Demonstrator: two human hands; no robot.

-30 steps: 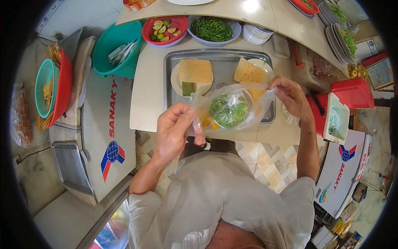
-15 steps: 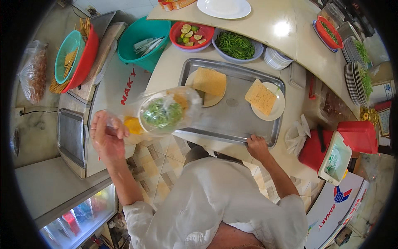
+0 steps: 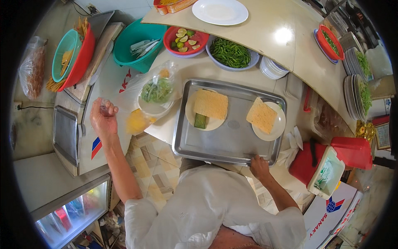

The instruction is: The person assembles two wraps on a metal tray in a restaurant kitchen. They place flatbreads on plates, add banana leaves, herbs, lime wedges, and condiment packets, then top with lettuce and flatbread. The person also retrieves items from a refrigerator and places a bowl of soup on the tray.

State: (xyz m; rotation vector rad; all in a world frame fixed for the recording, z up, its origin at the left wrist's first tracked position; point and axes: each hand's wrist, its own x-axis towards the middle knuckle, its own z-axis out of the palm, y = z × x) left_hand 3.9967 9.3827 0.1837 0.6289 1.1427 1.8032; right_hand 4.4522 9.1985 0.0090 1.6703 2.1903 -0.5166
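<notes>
My left hand (image 3: 103, 118) is closed on the gathered top of a clear plastic bag (image 3: 169, 71), which hangs over the counter's left side. Inside the bag show a round white container, shredded greens (image 3: 156, 91) and something yellow (image 3: 139, 121), blurred by motion. My right hand (image 3: 260, 167) grips the near edge of a metal tray (image 3: 232, 147), toward its right corner. On the tray are two small plates, each with a square rice cracker: the left cracker (image 3: 210, 103) lies beside a green leaf-wrapped piece (image 3: 200, 121), the right cracker (image 3: 262, 116) lies tilted across its plate.
Behind the tray stand a teal basin (image 3: 128, 58), a red bowl of limes (image 3: 171, 41), a bowl of green chillies (image 3: 230, 54) and stacked white dishes (image 3: 273, 68). A raised shelf (image 3: 265, 20) overhangs them. A red cooler box (image 3: 306, 164) sits to the right.
The tray has slid toward me, its near edge now past the counter's front, with my right hand still on it. My left hand and the bag have moved away from me and slightly left.
</notes>
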